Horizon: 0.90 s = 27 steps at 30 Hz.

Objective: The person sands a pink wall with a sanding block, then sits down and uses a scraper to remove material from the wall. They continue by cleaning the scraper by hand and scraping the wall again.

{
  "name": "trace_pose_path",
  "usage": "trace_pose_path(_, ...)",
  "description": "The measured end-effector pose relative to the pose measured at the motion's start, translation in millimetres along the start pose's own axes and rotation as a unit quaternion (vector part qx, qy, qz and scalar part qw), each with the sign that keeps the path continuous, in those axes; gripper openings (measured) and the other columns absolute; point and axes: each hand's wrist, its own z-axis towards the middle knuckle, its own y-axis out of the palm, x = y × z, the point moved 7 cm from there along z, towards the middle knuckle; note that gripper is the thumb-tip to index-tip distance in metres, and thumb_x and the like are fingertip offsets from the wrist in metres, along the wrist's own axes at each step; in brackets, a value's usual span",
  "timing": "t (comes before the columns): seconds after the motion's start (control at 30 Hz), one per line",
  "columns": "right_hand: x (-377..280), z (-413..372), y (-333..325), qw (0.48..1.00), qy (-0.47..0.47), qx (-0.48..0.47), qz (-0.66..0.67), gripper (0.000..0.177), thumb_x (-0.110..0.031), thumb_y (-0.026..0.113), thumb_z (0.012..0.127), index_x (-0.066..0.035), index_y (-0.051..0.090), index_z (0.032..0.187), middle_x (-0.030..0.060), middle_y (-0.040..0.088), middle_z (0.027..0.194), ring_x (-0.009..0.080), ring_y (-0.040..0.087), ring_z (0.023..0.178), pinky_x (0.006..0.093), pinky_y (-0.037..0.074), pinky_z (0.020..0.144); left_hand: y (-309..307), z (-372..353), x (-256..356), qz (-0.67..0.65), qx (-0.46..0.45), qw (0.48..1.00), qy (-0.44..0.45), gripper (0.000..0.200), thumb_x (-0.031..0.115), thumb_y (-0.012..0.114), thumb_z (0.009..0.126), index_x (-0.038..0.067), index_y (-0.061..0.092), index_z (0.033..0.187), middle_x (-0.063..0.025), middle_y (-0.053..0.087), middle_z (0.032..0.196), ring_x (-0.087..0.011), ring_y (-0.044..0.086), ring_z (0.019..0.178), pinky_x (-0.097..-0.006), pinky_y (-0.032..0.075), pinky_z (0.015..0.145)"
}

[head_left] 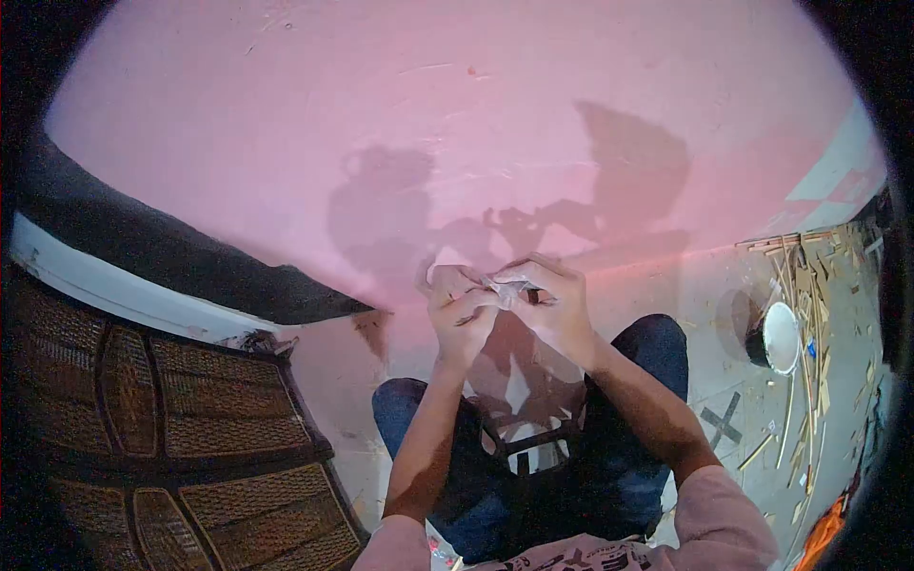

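Observation:
In front of a pink wall (533, 57), both hands are raised close together above my knees. Between them is a small, crumpled whitish piece (512, 286) that looks like thin clear plastic. My left hand (463, 314) pinches its left end, thumb against the curled fingers. From the other side, my right hand (559, 303) has its thumb and fingers closed on the same piece. A dark bit shows inside the right hand's grip, too small to name. Part of the plastic is hidden by the fingers.
Dark furniture with woven panels (228, 390) stands at the left. A white round container (782, 338) is on the floor at the right, beside scattered thin wooden strips (809, 276). A dark X mark (723, 417) and orange cloth (824, 533) lie nearer.

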Motion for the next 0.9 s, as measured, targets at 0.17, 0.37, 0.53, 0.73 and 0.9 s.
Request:
trace_pose_path(0.17, 14, 7, -18, 0.992, 0.097, 0.076, 0.027, 0.018, -0.004, 0.08, 0.09, -0.001, 0.075, 0.107, 0.0108, 0.076, 0.099, 0.0152, 0.072, 0.083, 0.0284, 0.056, 0.073, -11, 13, 13, 0.012, 0.047, 0.998, 0.044, 0.023, -0.008, 0.08, 0.071, 0.014, 0.076, 0.071, -0.0006, 0.064, 0.085, -0.0201, 0.062, 0.096, -0.0391, 0.045, 0.1)
trace_pose_path(0.37, 29, 9, -21, 0.98, 0.147, 0.124, 0.052, 0.014, -0.005, 0.079, 0.094, 0.002, 0.073, 0.105, 0.0018, 0.072, 0.087, 0.0037, 0.061, 0.078, 0.0219, 0.049, 0.067, -8, 9, -21, -0.238, 0.063, 0.969, -0.032, 0.023, -0.01, 0.075, 0.086, 0.013, 0.073, 0.084, -0.0005, 0.063, 0.101, -0.016, 0.058, 0.099, -0.037, 0.047, 0.102)
trace_pose_path(0.53, 27, 0, -1, 0.982, 0.125, 0.093, 0.109, 0.02, -0.002, 0.078, 0.093, 0.002, 0.072, 0.111, 0.0046, 0.075, 0.094, 0.0075, 0.068, 0.086, 0.025, 0.055, 0.073, 23, -6, -44, -0.453, 0.103, 0.849, -0.251, 0.039, -0.01, 0.063, 0.097, 0.01, 0.059, 0.131, -0.0051, 0.06, 0.126, -0.0159, 0.058, 0.114, -0.0298, 0.047, 0.104)
trace_pose_path(0.73, -2, 7, 0, 0.999, 0.016, 0.049, 0.011, 0.022, -0.001, 0.079, 0.089, 0.002, 0.072, 0.11, 0.0075, 0.076, 0.098, 0.0103, 0.071, 0.088, 0.0272, 0.058, 0.074, 29, -2, -47, -0.474, 0.09, 0.842, -0.241, 0.044, -0.008, 0.063, 0.097, 0.008, 0.053, 0.137, -0.0043, 0.06, 0.128, -0.0154, 0.058, 0.121, -0.0311, 0.047, 0.106)
trace_pose_path(0.9, 15, 8, -2, 0.988, 0.112, 0.085, 0.06, 0.02, -0.001, 0.08, 0.089, 0.001, 0.073, 0.108, 0.0048, 0.074, 0.093, 0.0079, 0.068, 0.081, 0.0239, 0.054, 0.071, 28, -8, -54, -0.409, 0.087, 0.869, -0.265, 0.043, -0.005, 0.066, 0.097, 0.009, 0.053, 0.135, -0.0041, 0.06, 0.128, -0.0154, 0.06, 0.118, -0.0322, 0.046, 0.107)
